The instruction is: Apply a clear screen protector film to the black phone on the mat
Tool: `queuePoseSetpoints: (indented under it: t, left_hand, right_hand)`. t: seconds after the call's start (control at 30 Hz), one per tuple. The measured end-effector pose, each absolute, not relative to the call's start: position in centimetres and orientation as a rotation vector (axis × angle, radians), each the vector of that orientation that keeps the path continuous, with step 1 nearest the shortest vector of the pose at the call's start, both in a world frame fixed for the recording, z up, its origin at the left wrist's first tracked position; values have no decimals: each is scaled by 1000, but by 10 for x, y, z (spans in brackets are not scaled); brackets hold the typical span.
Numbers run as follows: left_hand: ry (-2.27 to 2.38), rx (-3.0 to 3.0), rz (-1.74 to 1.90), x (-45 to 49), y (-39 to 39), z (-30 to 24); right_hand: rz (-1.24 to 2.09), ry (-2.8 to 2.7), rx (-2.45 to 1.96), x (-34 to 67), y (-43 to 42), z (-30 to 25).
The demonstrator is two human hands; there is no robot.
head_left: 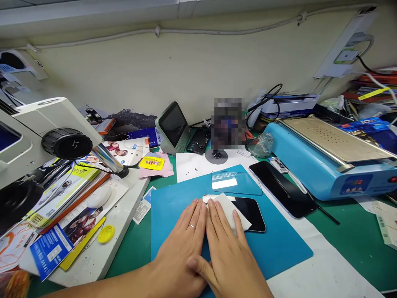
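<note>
On a blue mat [173,198] lies a phone [256,213] with a dark screen and a pale edge. My right hand [226,244] rests flat on a white wipe [231,209] that covers part of the phone; its fingers are stretched out and press the wipe down. Beside it, my left hand [182,244], with a ring on one finger, is also stretched flat, its fingertips at the phone's left end. The two hands touch, and they hide that end of the phone. A clear glass sheet with a dark border [245,184] lies just beyond the phone.
To the right are a black phone-shaped panel [279,186], a pen-like tool [297,182] and a blue heating plate machine [319,165]. A glass jar [263,145] and a small display [173,128] stand behind. On the left, a microscope stand [62,128] rises over packages and a yellow cap [106,234].
</note>
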State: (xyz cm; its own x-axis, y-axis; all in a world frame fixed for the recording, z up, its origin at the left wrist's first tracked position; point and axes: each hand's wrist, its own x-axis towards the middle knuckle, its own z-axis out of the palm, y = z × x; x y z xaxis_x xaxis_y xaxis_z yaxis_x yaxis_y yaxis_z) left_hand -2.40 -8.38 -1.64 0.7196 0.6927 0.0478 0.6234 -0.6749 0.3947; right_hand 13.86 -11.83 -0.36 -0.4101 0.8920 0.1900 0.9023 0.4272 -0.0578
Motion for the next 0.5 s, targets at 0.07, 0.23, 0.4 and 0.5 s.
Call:
queuePoseSetpoints:
  t: [0.07, 0.23, 0.4, 0.5]
  left_hand:
    - [1007, 2573, 272, -24, -84, -15]
    - [997, 2578, 309, -23, -85, -12]
    - [1003, 2572, 338, -23, -85, -10]
    - [1007, 2570, 336, -24, -85, -11]
  right_hand:
    - [-69, -2493, -1571, 141, -117, -6]
    - [-25, -2544, -1560, 153, -113, 1]
    - [-126, -2435, -1611, 167, -113, 5]
    - [-154, -2414, -1637, 166, -116, -3]
